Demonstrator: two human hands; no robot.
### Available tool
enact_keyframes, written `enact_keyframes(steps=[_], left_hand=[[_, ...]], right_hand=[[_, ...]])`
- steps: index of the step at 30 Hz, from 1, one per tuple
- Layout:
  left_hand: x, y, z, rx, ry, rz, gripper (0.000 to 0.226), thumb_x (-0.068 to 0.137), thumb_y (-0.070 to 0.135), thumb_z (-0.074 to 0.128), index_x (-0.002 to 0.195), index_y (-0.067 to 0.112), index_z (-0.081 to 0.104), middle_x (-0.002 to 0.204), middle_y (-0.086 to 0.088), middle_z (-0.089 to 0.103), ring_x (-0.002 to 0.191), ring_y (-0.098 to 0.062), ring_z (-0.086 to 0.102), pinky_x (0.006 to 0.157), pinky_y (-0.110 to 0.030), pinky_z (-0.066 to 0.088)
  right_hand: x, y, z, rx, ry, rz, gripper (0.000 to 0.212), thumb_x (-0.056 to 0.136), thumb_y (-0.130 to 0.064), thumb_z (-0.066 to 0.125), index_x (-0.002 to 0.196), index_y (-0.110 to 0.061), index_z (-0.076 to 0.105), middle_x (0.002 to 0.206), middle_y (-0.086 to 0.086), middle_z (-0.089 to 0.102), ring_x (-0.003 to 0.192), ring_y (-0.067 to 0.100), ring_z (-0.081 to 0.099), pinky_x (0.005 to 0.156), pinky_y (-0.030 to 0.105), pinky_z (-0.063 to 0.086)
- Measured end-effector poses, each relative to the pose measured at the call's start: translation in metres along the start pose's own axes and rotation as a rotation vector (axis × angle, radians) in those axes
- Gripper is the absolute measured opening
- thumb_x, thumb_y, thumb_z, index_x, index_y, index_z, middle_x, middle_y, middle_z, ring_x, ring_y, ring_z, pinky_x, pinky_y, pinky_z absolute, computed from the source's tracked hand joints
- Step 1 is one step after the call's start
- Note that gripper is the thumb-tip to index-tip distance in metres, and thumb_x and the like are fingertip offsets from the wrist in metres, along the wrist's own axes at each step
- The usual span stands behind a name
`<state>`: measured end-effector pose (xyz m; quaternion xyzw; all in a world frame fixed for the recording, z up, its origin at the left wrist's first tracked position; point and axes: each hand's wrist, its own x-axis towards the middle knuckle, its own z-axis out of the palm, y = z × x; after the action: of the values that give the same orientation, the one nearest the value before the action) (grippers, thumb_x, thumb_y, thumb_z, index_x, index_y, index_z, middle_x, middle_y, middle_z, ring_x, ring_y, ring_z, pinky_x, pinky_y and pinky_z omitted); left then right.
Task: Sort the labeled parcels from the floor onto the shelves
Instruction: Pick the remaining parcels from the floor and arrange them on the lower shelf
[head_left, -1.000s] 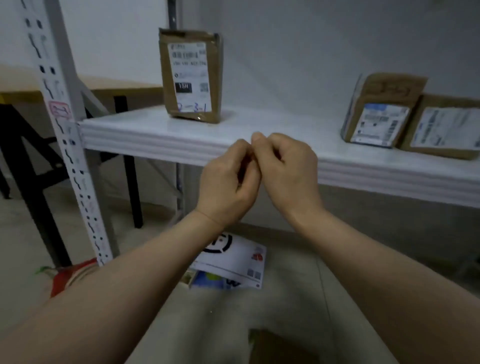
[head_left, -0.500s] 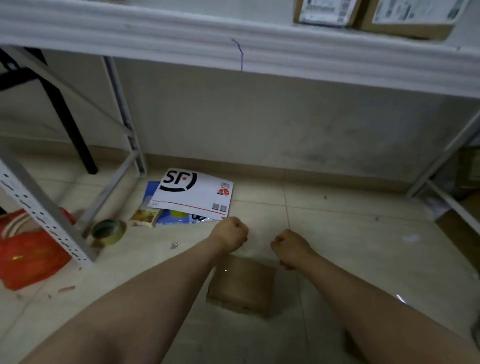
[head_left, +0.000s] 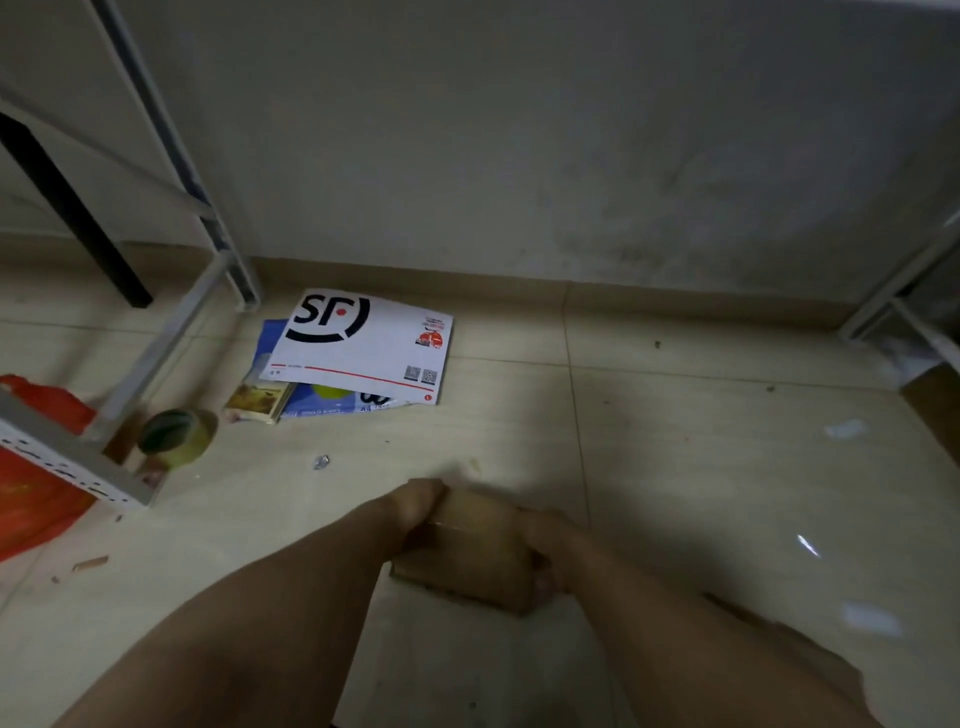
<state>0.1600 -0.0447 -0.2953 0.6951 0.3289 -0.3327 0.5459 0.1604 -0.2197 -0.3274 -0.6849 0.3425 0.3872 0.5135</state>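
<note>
Head view: left hand (head_left: 422, 505) and right hand (head_left: 546, 538) grip opposite sides of closed brown parcel (head_left: 478, 553); white envelope (head_left: 363, 348) lies beyond them

White SF envelope (head_left: 363, 345) on a blue paper pack (head_left: 319, 406) beyond the fingers (head_left: 423, 500), small picture box (head_left: 257, 401) at the pack's left edge, tape roll (head_left: 176, 435) farther left, red bag (head_left: 31, 486) far left behind a perforated rack post (head_left: 67, 462).

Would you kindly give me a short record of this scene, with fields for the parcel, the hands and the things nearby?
parcel: brown parcel, on or just above the floor
hands: left hand holds its left edge, right hand its right side
behind it: white envelope lying on a blue booklet
further left: tape roll, red bag
</note>
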Motion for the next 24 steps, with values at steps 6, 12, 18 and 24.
enact_keyframes(steps=[6, 12, 18, 24], left_hand=[[0.002, 0.008, -0.005, -0.189, -0.006, -0.130, 0.056, 0.095, 0.062, 0.042, 0.099, 0.009, 0.058, 0.078, -0.010, 0.069, 0.072, -0.026, 0.063, 0.066, -0.031, 0.048], [-0.003, 0.018, -0.017, -0.366, -0.033, -0.048, 0.053, 0.094, 0.061, 0.045, 0.097, 0.009, 0.054, 0.096, -0.015, 0.062, 0.084, -0.031, 0.060, 0.081, -0.046, 0.047], [-0.023, 0.040, -0.018, -0.499, -0.009, 0.103, 0.041, 0.095, 0.041, 0.060, 0.112, 0.005, 0.051, 0.090, -0.016, 0.069, 0.073, -0.031, 0.068, 0.054, -0.034, 0.054], [-0.034, 0.039, -0.038, -0.608, -0.197, 0.013, 0.031, 0.089, 0.042, 0.063, 0.100, 0.013, 0.068, 0.089, -0.007, 0.077, 0.075, -0.025, 0.073, 0.070, -0.034, 0.057]], right_hand=[[-0.003, -0.013, -0.019, 0.156, 0.062, -0.022, 0.053, 0.091, -0.070, 0.051, 0.097, -0.019, 0.064, 0.088, 0.007, 0.066, 0.070, 0.024, 0.063, 0.059, 0.030, 0.051], [-0.022, -0.032, -0.037, 0.255, 0.062, -0.108, 0.042, 0.096, -0.057, 0.054, 0.092, -0.016, 0.059, 0.097, 0.010, 0.062, 0.083, 0.027, 0.059, 0.068, 0.039, 0.053], [-0.039, -0.057, -0.039, 0.351, 0.130, -0.362, 0.033, 0.091, -0.027, 0.072, 0.110, -0.001, 0.066, 0.109, 0.020, 0.069, 0.096, 0.035, 0.067, 0.090, 0.053, 0.057], [-0.056, -0.071, -0.042, 0.485, 0.049, -0.543, 0.025, 0.084, -0.004, 0.073, 0.096, -0.017, 0.056, 0.104, 0.016, 0.071, 0.087, 0.030, 0.072, 0.063, 0.035, 0.056]])
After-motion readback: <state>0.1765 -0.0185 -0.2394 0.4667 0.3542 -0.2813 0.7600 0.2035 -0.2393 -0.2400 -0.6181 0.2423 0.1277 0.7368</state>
